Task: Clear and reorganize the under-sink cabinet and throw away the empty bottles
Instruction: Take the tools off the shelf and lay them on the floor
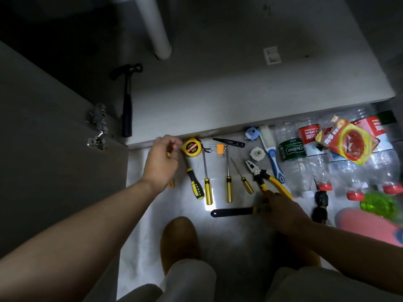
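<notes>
Under-sink cabinet point(218, 83) stands open ahead of me, its door point(43, 127) swung out to my left with the hinge point(98, 125) showing. On the cabinet floor at the left lies a black hammer point(127, 101), head away from me, and a white pipe point(156, 25) comes down behind it.

On the tiled floor point(174, 205) below the cabinet's front edge the tools are laid in a row. My left grip point(161, 162) sits at the left end, fingers curled, fingertips at the yellow tape measure point(192, 147). Bits of something yellow show under the palm, and I cannot tell whether the grip has hold of anything.

Next come four yellow-handled screwdrivers point(207, 188) side by side with their handles toward me, a set of hex keys point(219, 148) above them, and a dark test pen point(229, 141) near the cabinet edge. Yellow-handled pliers point(261, 173) lie tilted just beside a white-and-blue brush point(272, 153).

My right grip point(281, 205) is lower down, fingers closed round the yellow end of a black-handled tool point(231, 212) that lies crosswise on the floor. Its knuckles are near a pliers handle.

At the far right the clear plastic bottles point(292, 149) lie on the floor in a group against the cabinet base, red caps toward me. A red-and-yellow packet point(349, 140) rests on top of them.
</notes>
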A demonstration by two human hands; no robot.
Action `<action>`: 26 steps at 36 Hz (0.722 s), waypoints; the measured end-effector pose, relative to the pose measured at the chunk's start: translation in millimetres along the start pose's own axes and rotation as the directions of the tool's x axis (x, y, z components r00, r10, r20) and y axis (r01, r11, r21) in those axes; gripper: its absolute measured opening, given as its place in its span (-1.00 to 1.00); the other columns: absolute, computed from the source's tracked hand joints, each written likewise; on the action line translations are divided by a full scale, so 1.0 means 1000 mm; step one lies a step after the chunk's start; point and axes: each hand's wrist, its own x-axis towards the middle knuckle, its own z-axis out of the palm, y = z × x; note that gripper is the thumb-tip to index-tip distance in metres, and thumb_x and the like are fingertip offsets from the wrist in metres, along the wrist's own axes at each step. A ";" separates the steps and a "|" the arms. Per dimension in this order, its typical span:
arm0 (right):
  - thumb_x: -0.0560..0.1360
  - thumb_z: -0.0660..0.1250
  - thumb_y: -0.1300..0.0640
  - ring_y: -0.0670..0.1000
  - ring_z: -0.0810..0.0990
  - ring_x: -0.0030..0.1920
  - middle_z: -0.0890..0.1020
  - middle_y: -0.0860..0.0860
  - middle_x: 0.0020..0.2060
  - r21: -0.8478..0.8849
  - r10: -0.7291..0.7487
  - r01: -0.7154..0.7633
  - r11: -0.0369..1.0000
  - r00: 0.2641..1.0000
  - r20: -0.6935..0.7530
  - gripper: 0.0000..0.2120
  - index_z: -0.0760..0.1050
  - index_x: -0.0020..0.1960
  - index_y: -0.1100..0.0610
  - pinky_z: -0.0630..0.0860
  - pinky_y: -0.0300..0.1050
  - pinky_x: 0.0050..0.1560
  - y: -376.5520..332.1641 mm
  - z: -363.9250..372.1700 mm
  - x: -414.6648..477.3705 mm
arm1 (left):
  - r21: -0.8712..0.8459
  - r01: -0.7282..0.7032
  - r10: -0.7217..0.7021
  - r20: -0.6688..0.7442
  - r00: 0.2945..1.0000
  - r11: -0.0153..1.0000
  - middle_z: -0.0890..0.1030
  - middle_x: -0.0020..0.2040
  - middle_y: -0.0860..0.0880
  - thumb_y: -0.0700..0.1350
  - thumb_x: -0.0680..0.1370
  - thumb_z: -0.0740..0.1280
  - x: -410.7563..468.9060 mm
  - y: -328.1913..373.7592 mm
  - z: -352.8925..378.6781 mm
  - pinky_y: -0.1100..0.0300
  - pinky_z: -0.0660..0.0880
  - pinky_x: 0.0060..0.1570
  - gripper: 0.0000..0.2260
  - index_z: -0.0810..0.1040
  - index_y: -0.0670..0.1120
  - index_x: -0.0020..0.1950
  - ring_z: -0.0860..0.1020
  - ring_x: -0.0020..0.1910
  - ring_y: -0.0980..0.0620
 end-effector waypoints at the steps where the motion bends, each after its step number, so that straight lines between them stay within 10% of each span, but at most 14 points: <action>1: 0.58 0.31 0.04 -0.07 0.56 0.10 0.52 -0.06 0.14 -0.013 -0.021 0.021 1.000 1.000 -0.009 -0.74 0.41 0.25 -0.07 0.58 -0.07 0.14 0.000 -0.001 -0.001 | 0.027 -0.020 0.022 -0.045 0.999 0.999 0.53 0.10 -0.08 -0.36 0.58 0.23 0.008 0.004 -0.006 0.30 0.49 0.03 -0.74 0.58 -0.03 0.06 0.55 -0.04 0.10; 5: 0.58 0.29 0.01 -0.12 0.53 0.11 0.49 -0.11 0.20 -0.136 -0.109 0.104 0.985 0.994 -0.027 -0.68 0.40 0.32 -0.09 0.53 -0.22 0.11 -0.003 -0.005 0.000 | 0.122 -0.037 0.060 -0.188 0.980 0.992 0.43 0.17 -0.10 -0.38 0.51 0.23 0.042 0.016 -0.036 0.29 0.52 0.10 -0.69 0.54 -0.02 0.08 0.56 -0.07 0.18; 11: 0.50 0.35 0.16 -0.25 0.54 -0.16 0.55 -0.16 -0.19 -0.100 -0.284 0.276 0.956 0.956 -0.075 -0.78 0.44 -0.10 -0.17 0.38 -0.48 -0.16 -0.034 -0.036 0.013 | 0.439 0.208 -0.082 -0.289 0.954 0.874 0.39 0.29 -0.30 -0.19 0.53 0.32 0.101 0.008 -0.060 -0.08 0.38 0.30 -0.63 0.43 -0.18 0.34 0.41 0.25 -0.35; 18: 0.57 0.32 0.22 -0.13 0.65 -0.23 0.64 -0.06 -0.24 -0.009 -0.418 0.419 0.908 0.905 -0.072 -0.66 0.45 -0.11 -0.25 0.59 -0.18 -0.18 -0.076 -0.082 0.018 | 0.564 0.389 -0.271 -0.283 0.920 0.728 0.38 0.37 -0.30 -0.25 0.56 0.23 0.129 -0.005 -0.048 -0.03 0.29 0.35 -0.58 0.32 -0.24 0.42 0.38 0.35 -0.31; 26: 0.58 0.30 0.25 -0.16 0.64 -0.19 0.66 -0.09 -0.16 0.125 -0.376 0.393 0.911 0.916 -0.136 -0.81 0.60 0.05 -0.01 0.55 -0.30 -0.20 -0.089 -0.093 0.026 | 0.151 0.547 -0.483 -0.319 0.815 0.824 0.46 0.39 -0.27 -0.17 0.54 0.30 0.122 0.003 -0.036 0.00 0.40 0.40 -0.59 0.47 -0.22 0.38 0.43 0.39 -0.29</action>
